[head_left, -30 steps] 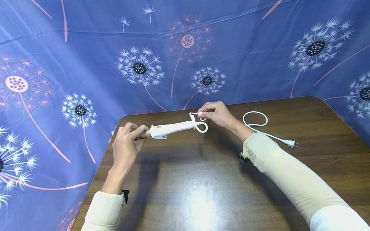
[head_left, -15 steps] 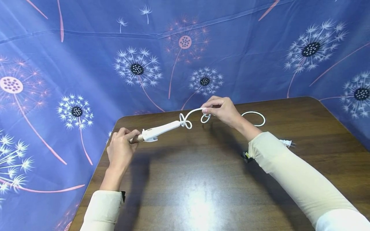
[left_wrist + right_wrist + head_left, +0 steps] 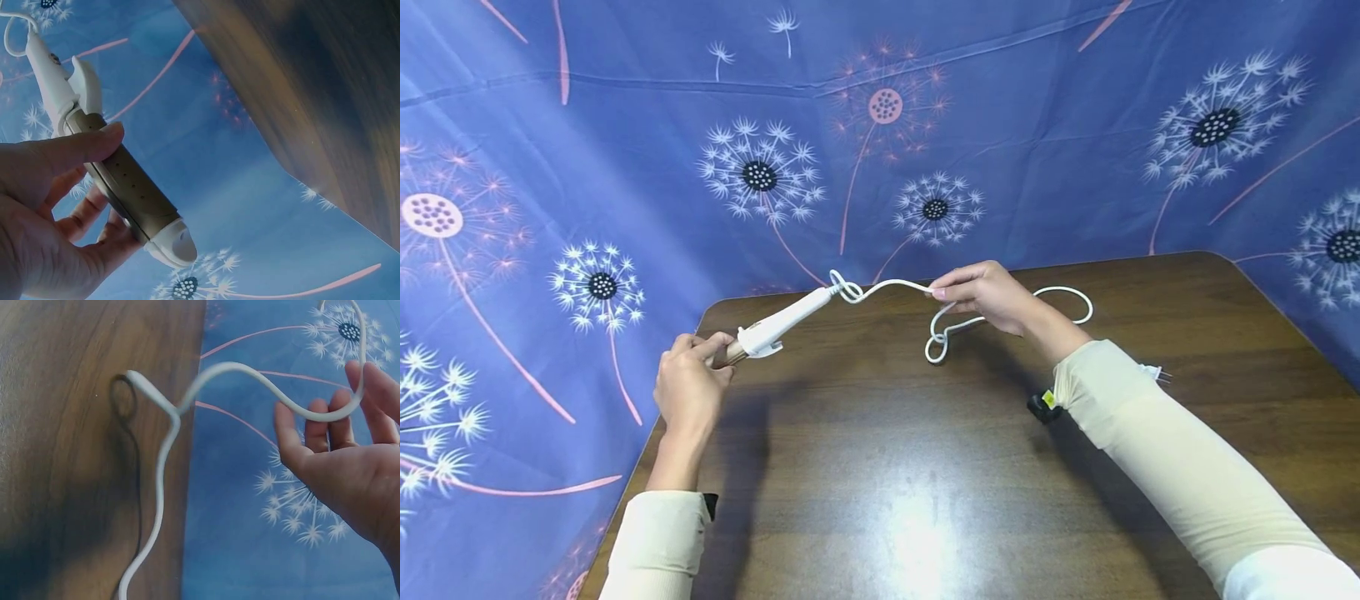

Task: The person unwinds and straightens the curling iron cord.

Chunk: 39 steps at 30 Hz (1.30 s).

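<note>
A curling iron (image 3: pixel 786 323) with a white handle and a gold-brown barrel hangs tilted above the table's left part, its handle end higher. My left hand (image 3: pixel 691 382) grips it by the barrel (image 3: pixel 134 187); the left wrist view shows thumb on one side, fingers on the other, white tip poking out below. From the handle a white power cord (image 3: pixel 892 282) runs in a small twist to my right hand (image 3: pixel 988 296), which pinches it between thumb and fingers. Beyond that hand the cord (image 3: pixel 160 487) hangs in a loose loop. The plug (image 3: pixel 1152 372) is partly hidden behind the right sleeve.
Under both hands lies a brown wooden table (image 3: pixel 850 467), with glare near its front. A blue cloth (image 3: pixel 1030 108) with dandelion prints hangs behind and to the left. More cord (image 3: pixel 1078 293) curves over the table's back right.
The curling iron and left hand have moved left, and the handle end has tipped upward. The right hand has shifted slightly right, the cord between has stretched out, and a loop now hangs below it.
</note>
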### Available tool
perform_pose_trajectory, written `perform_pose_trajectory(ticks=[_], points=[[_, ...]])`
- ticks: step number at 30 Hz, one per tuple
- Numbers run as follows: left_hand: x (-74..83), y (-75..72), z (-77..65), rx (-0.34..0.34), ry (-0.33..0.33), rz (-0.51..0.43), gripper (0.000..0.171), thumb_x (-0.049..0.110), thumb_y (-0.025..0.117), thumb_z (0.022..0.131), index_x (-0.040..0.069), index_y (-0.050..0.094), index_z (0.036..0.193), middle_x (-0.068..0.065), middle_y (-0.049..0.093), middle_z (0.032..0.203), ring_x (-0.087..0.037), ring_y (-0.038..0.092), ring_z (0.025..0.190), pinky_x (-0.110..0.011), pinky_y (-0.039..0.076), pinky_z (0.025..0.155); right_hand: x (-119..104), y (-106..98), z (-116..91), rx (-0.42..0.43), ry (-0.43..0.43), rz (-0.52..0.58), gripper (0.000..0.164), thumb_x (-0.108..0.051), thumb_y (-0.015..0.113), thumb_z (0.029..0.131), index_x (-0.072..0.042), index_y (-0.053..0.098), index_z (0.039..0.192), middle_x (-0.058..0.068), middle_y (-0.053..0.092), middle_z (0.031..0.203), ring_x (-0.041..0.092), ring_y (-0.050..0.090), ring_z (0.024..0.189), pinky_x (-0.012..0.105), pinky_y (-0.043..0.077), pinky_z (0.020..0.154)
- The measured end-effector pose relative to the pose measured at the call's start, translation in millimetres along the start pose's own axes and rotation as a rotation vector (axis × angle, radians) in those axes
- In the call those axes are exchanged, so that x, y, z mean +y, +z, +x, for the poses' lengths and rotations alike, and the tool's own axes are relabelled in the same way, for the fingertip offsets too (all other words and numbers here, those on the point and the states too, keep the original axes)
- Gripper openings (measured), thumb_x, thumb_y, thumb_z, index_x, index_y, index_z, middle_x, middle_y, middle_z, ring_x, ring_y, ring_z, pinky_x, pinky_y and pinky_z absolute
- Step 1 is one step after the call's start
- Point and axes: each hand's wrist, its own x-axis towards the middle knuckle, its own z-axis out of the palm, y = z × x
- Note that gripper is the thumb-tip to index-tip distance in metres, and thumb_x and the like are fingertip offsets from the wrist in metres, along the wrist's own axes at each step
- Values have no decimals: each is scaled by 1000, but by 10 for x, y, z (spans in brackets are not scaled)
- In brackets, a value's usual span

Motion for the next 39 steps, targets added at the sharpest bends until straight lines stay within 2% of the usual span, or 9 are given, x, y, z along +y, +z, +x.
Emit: perform_pose_trajectory(ticks=[5, 9, 14, 21, 25, 30, 34, 37, 39], points=[[-63, -18, 9, 54, -35, -21, 42, -5, 76, 65, 20, 76, 98, -8, 64, 97, -37, 56, 85, -58, 45, 64, 17, -62, 2, -26, 122, 92, 18, 2, 57, 91, -7, 74, 92, 5, 71, 100, 16, 59, 88, 56, 39, 101], [-128, -23, 18, 79, -38, -36, 41, -5, 77, 63, 18, 76, 96, -11, 63, 95, -39, 56, 83, -56, 44, 66, 34, -119, 18, -18, 172, 120, 18, 2, 56, 91, -4, 73, 93, 5, 71, 97, 17, 56, 79, 55, 40, 99], [-209, -39, 22, 106, -43, -53, 42, -5, 79, 61, 15, 77, 97, -13, 63, 94, -40, 55, 81, -53, 42, 68, 63, -173, 48, 12, 186, 159, 15, 1, 58, 91, -2, 72, 94, 3, 70, 91, 16, 57, 76, 58, 39, 100], [-333, -116, 8, 60, -179, 14, 45, 1, 78, 66, 21, 75, 106, -9, 62, 101, -40, 56, 93, -61, 43, 70, 66, -208, 71, 72, 178, 175, 15, 0, 61, 90, -9, 73, 88, 2, 69, 88, 13, 58, 73, 54, 43, 98], [-453, -136, -3, 49, -223, 46, 44, 4, 78, 68, 22, 74, 108, -10, 62, 102, -44, 58, 95, -62, 43, 70, 62, -210, 86, 80, 176, 167, 14, 0, 62, 90, -9, 73, 88, 2, 70, 90, 11, 58, 74, 53, 42, 98], [-641, -142, -37, -5, -269, 94, 42, 8, 78, 71, 23, 72, 110, -12, 60, 103, -48, 57, 95, -63, 43, 68, 75, -200, 101, 78, 170, 140, 16, 0, 61, 90, -10, 73, 86, 0, 70, 89, 10, 57, 76, 56, 35, 104], [-781, -161, -81, -49, -299, 115, 42, 10, 80, 70, 21, 71, 109, -14, 59, 101, -50, 57, 91, -61, 42, 65, 101, -179, 122, 94, 147, 83, 14, -1, 63, 89, -9, 74, 87, 0, 70, 91, 10, 56, 77, 54, 37, 102], [-872, -181, -116, -97, -323, 130, 42, 12, 80, 70, 20, 71, 110, -16, 58, 99, -52, 56, 90, -60, 41, 65, 126, -131, 147, 120, 126, -27, 11, -3, 65, 89, -3, 73, 95, 1, 71, 95, 13, 60, 88, 51, 40, 100], [-917, -195, -137, -133, -339, 133, 42, 14, 79, 70, 20, 71, 111, -17, 58, 98, -52, 55, 90, -59, 41, 65, 134, -72, 167, 137, 95, -135, 18, -5, 67, 87, 3, 71, 103, 2, 71, 97, 19, 60, 98, 49, 40, 100]])
